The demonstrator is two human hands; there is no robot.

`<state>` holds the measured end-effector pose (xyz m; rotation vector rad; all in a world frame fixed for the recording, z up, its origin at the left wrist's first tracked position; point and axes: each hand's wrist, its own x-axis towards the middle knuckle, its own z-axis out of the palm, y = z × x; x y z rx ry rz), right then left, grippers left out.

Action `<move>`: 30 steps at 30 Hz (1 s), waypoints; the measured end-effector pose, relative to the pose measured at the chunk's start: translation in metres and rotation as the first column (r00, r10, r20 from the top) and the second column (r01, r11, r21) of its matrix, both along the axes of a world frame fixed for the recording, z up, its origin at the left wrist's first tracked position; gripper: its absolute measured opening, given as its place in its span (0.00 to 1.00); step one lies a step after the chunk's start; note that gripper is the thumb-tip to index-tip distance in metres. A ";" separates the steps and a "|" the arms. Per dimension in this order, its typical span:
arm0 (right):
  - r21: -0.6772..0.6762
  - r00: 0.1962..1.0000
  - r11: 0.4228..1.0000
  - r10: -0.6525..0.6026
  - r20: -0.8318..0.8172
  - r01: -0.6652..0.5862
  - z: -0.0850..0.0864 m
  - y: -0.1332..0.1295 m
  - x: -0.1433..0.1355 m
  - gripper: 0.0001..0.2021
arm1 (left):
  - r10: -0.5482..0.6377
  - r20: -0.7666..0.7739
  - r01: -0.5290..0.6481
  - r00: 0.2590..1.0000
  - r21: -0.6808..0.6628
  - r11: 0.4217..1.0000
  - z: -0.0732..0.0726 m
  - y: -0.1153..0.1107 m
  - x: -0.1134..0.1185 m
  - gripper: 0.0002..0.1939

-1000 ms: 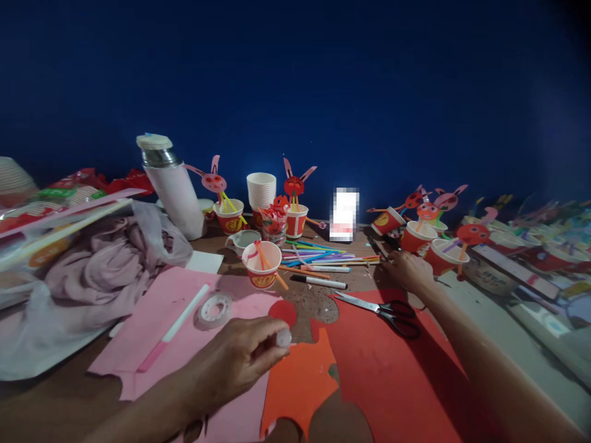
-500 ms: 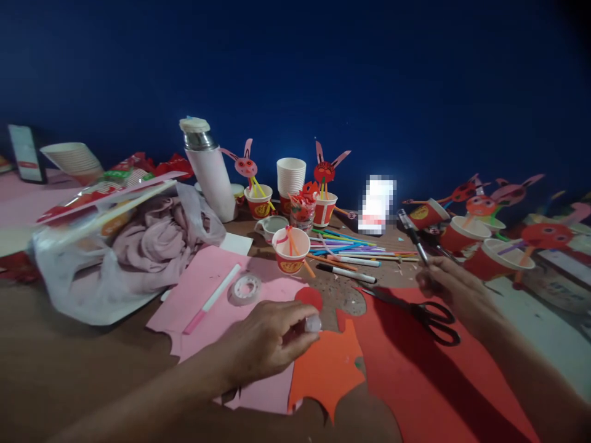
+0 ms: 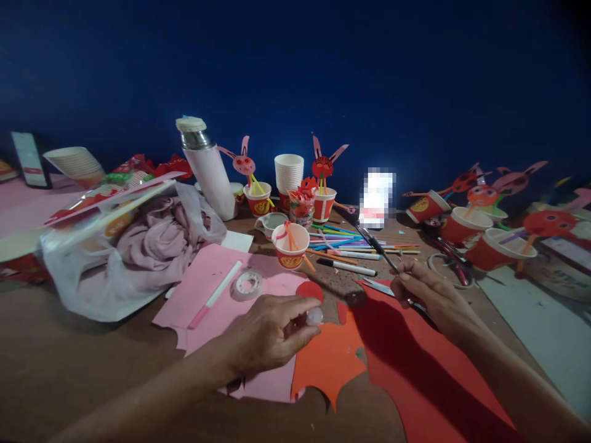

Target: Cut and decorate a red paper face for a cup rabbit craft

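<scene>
My left hand (image 3: 272, 335) is pinched on a small, round, translucent piece (image 3: 314, 316), whose kind I cannot make out. It is above the edge of an orange paper cutout (image 3: 327, 360), near a red paper disc (image 3: 310, 293). In my right hand (image 3: 427, 295) is a slim dark pen (image 3: 376, 244), pointing up and to the left. Below that hand, scissors (image 3: 378, 287) lie on red paper (image 3: 443, 381); their handles are mostly hidden. Pink paper (image 3: 272, 384) under my left forearm bears a tape roll (image 3: 247, 285) and a pink-and-white marker (image 3: 215, 294).
A red paper cup (image 3: 290, 258) stands mid-table, with markers and coloured sticks (image 3: 346, 240) beside it. Behind are a white flask (image 3: 210, 172), stacked cups (image 3: 289, 172) and a glowing phone (image 3: 377, 197). A plastic bag (image 3: 87, 289) is left; cups with paper animal faces (image 3: 549, 227) are right.
My right hand has moved left and slightly down with the pen, now covering the scissors' handles. My left hand stays nearly in place, still pinching the translucent piece.
</scene>
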<state>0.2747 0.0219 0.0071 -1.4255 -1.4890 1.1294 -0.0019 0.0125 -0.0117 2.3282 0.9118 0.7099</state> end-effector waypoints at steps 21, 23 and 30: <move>0.230 0.974 0.965 0.072 0.216 -0.123 0.015 -0.021 -0.023 0.06 | 0.094 0.075 -0.094 0.993 -0.002 0.996 0.007 0.001 -0.009 0.16; 0.282 0.919 0.936 0.094 0.382 -0.213 0.020 -0.025 -0.032 0.08 | 0.129 0.188 -0.130 0.974 -0.004 0.991 0.014 0.005 -0.015 0.16; 0.406 0.724 0.769 0.104 0.682 -0.494 0.032 -0.018 -0.059 0.10 | 0.161 0.395 -0.131 0.904 -0.104 0.986 0.028 0.009 -0.028 0.20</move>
